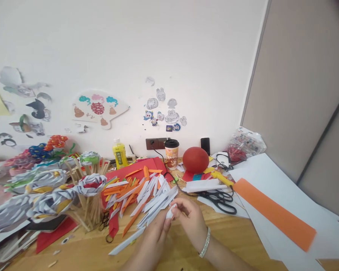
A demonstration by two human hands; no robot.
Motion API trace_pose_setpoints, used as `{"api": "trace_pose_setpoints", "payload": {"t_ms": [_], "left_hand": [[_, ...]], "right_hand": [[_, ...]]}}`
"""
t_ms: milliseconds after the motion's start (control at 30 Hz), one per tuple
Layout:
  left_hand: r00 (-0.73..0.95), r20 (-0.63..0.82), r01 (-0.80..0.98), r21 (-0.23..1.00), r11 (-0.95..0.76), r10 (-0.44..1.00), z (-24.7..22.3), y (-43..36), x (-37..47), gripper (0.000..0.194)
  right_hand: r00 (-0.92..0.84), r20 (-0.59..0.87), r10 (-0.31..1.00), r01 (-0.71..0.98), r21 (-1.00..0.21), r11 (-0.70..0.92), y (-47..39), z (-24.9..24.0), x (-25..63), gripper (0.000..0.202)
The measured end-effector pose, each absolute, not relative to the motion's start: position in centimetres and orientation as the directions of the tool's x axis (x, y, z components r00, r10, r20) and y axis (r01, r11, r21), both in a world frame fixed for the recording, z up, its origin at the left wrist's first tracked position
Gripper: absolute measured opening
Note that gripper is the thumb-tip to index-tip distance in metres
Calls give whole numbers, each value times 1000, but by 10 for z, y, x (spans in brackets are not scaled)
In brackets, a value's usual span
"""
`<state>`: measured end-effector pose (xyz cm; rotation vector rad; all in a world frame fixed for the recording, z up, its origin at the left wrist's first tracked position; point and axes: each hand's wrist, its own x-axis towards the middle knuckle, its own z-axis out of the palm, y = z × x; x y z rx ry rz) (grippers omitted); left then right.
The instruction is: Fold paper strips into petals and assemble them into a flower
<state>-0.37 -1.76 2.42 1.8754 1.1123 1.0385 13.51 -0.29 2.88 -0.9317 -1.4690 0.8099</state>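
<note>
Near the front middle of the wooden table (223,241), my left hand (157,230) and my right hand (190,217) meet at a small folded white paper piece (171,211). The fingers of both hands are closed on it. A beaded bracelet circles my right wrist. Just beyond my hands lies a heap of folded white strips (155,197), mixed with orange strips (134,188). One long white strip (127,241) rests to the left of my left hand.
Black scissors (219,199), a yellow glue gun (222,178), an orange sheet (274,214) and white sheets (327,233) lie right. Behind stand a lidded cup (172,155), red balloon (196,160) and yellow bottle (120,154). Paper flowers (49,199) and wooden sticks (89,210) crowd the left.
</note>
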Motion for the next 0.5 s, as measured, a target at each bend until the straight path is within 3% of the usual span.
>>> {"api": "trace_pose_setpoints", "payload": {"t_ms": [233,500], "left_hand": [[342,216,357,870,-339,914,19,-11,-9,45],[416,113,316,913,-260,902,10,1,-13,53]], "right_hand": [[-46,461,886,130,-877,463,0,27,136,13],[-88,418,904,49,-905,423,8,7,137,26]]}}
